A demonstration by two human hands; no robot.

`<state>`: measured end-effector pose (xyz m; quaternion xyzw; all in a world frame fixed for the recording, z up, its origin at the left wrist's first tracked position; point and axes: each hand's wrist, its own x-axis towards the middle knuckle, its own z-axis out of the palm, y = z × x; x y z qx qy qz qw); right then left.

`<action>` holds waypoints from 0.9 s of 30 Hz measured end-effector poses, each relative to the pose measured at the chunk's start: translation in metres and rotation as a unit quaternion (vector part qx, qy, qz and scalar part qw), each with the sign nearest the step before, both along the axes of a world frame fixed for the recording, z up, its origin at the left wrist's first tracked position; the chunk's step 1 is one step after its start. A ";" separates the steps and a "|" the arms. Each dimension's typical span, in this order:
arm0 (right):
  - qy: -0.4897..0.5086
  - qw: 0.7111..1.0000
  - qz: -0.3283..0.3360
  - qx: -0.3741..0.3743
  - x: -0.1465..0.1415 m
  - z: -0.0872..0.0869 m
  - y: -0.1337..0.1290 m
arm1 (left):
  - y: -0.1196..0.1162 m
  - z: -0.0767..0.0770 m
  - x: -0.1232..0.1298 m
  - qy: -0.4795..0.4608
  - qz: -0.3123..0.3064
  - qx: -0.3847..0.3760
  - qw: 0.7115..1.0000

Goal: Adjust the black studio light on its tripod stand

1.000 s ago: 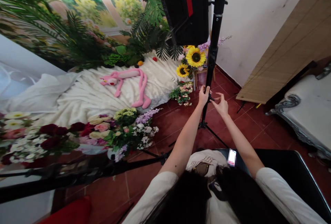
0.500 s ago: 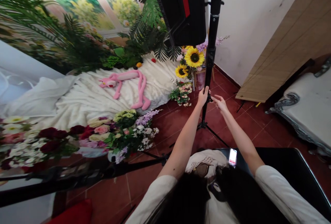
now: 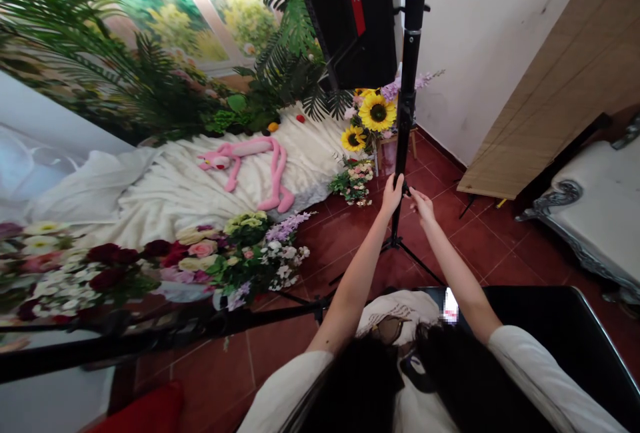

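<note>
A black light stand [image 3: 406, 113] rises in front of me, carrying a large black studio light [image 3: 367, 46] with a red stripe at its top. My left hand [image 3: 393, 194] is wrapped round the stand's pole at about mid-height. Just right of the pole, my right hand [image 3: 423, 206] has its fingers curled in, with the fingertips at a small black knob [image 3: 406, 190] on the stand. How firmly they pinch it is too small to see. Below, the stand's tripod legs [image 3: 395, 244] are spread on the red tiled floor [image 3: 327, 236].
Sunflowers [image 3: 377, 112] stand behind the pole. Left, a pink plush toy [image 3: 280, 173] lies on white cloth [image 3: 150, 186], with flowers [image 3: 203, 250] in front. Another black pole [image 3: 165, 336] crosses lower left. A dark tabletop [image 3: 540, 320] and a silver-trimmed white sofa [image 3: 595, 200] are at right.
My right hand's fingers have gone from spread to curled in at the knob. My left hand stays on the pole, slightly lower in view. The view has shifted slightly.
</note>
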<state>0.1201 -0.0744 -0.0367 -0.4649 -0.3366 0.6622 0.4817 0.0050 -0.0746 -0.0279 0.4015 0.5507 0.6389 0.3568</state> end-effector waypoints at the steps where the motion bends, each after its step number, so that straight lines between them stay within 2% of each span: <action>1: 0.004 1.000 -0.001 0.005 -0.003 -0.005 -0.008 | -0.009 -0.004 -0.001 0.003 0.001 0.013 1.000; 4: -0.007 1.000 0.022 -0.013 -0.013 -0.023 -0.034 | -0.047 -0.023 -0.005 -0.004 -0.022 0.014 1.000; 7: -0.031 0.996 0.067 -0.047 -0.029 -0.043 -0.061 | -0.099 -0.048 -0.010 -0.017 -0.046 -0.062 0.997; 11: -0.059 0.975 0.198 -0.078 -0.061 -0.060 -0.094 | -0.169 -0.078 -0.029 -0.114 0.053 -0.108 0.986; 13: -0.063 0.953 0.283 -0.091 -0.079 -0.062 -0.110 | -0.199 -0.085 -0.046 -0.134 0.113 -0.129 0.976; 15: -0.051 0.925 0.364 -0.097 -0.098 -0.059 -0.125 | -0.228 -0.087 -0.067 -0.128 0.197 -0.134 0.963; 17: -0.038 0.897 0.430 -0.095 -0.119 -0.055 -0.141 | -0.256 -0.083 -0.087 -0.109 0.327 -0.122 0.931; 19: -0.042 0.870 0.483 -0.093 -0.141 -0.050 -0.159 | -0.284 -0.078 -0.102 -0.089 0.469 -0.099 0.873; 21: -0.059 0.840 0.531 -0.092 -0.163 -0.045 -0.178 | -0.310 -0.072 -0.112 -0.068 0.580 -0.079 0.808; 24: -0.075 0.795 0.596 -0.087 -0.196 -0.040 -0.206 | -0.344 -0.066 -0.118 -0.029 0.669 -0.078 0.738; 27: -0.076 0.763 0.639 -0.067 -0.230 -0.034 -0.230 | -0.370 -0.065 -0.120 0.006 0.706 -0.092 0.702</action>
